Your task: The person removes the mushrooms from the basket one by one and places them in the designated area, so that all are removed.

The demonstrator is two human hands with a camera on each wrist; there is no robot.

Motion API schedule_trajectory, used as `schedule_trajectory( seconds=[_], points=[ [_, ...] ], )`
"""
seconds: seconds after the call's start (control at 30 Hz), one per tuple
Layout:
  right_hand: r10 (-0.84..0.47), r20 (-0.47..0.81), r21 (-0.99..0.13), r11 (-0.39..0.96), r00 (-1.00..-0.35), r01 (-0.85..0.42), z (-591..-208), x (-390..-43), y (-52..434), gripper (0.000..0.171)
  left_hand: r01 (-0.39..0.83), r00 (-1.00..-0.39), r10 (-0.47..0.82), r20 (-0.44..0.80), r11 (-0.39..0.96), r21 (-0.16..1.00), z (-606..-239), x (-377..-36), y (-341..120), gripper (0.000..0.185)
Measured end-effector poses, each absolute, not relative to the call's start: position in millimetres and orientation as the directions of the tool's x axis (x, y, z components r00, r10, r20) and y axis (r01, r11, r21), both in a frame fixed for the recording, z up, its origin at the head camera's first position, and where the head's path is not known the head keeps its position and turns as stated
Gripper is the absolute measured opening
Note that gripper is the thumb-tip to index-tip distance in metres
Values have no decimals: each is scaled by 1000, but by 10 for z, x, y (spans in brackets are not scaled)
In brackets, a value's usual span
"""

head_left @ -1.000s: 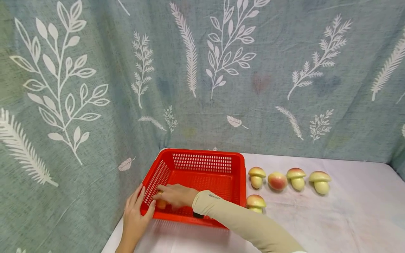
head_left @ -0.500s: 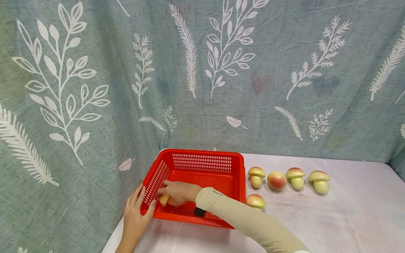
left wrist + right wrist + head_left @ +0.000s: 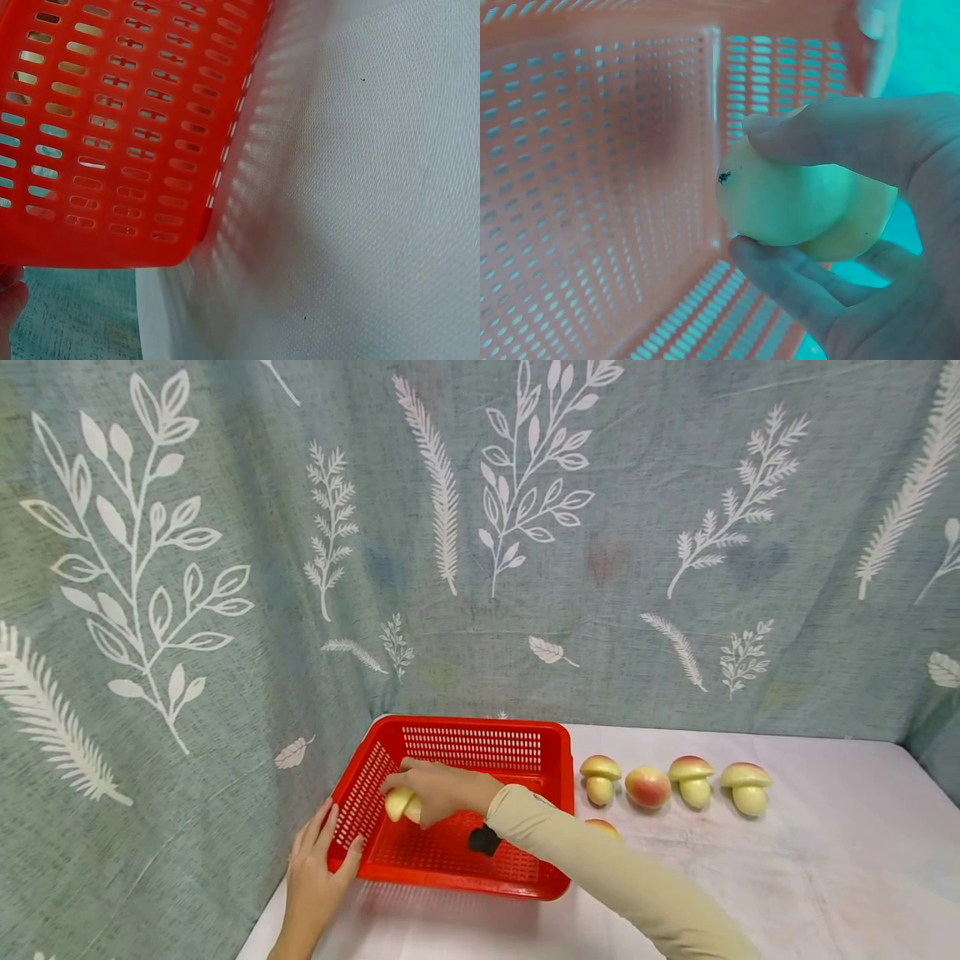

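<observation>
A toy mushroom, pale yellow, is in my right hand, over the left part of a red plastic basket. In the right wrist view, the thumb lies on one side of the mushroom and the fingers curl under the other. Part of its surface is hidden by the hand. My left hand grips the basket's front left corner, its thumb and fingers spread at the rim. Only a bit of that hand enters the left wrist view, beside the basket wall.
Right of the basket, a row on the white tablecloth has toy mushrooms and a round yellow-red piece. Another yellow-red piece is partly hidden by the right sleeve. A leaf-patterned curtain hangs behind and left.
My right hand has risen from the basket's front left floor, moving away from me and slightly right with the mushroom. The left hand stays on the corner. The head view has shifted slightly.
</observation>
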State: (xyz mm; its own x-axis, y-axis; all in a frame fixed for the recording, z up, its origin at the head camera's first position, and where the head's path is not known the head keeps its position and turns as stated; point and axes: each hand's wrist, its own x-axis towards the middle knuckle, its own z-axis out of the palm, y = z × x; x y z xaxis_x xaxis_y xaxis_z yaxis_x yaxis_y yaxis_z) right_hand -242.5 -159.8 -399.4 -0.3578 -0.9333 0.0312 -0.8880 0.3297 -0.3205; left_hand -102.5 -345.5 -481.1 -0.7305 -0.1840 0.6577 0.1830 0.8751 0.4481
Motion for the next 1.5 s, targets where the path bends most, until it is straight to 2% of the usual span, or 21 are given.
schedule_trajectory(
  seconds=[0.27,0.57,0.87,1.07,1.5],
  points=[
    [-917,65,-381,342,-394,-859,-3833,-2519,-1219,63,172,-738,-193,647,873,457,-4828,-1033,-3463,61],
    [-883,41,-451,401,-467,-797,-3608,-2531,-834,65,146,-766,-209,608,865,481,-4837,-1034,-3484,61],
    [-848,59,-486,436,-526,-757,-3485,-2500,-510,68,170,-752,-189,632,870,463,-4823,-1027,-3460,61],
    [-834,89,-499,435,-544,-750,-3428,-2467,-314,67,194,-734,-179,655,869,456,-4815,-1037,-3445,61],
    [-777,163,-547,443,-609,-711,-3434,-2376,76,68,162,-759,-210,617,856,491,-4832,-1061,-3472,61]
  ],
)
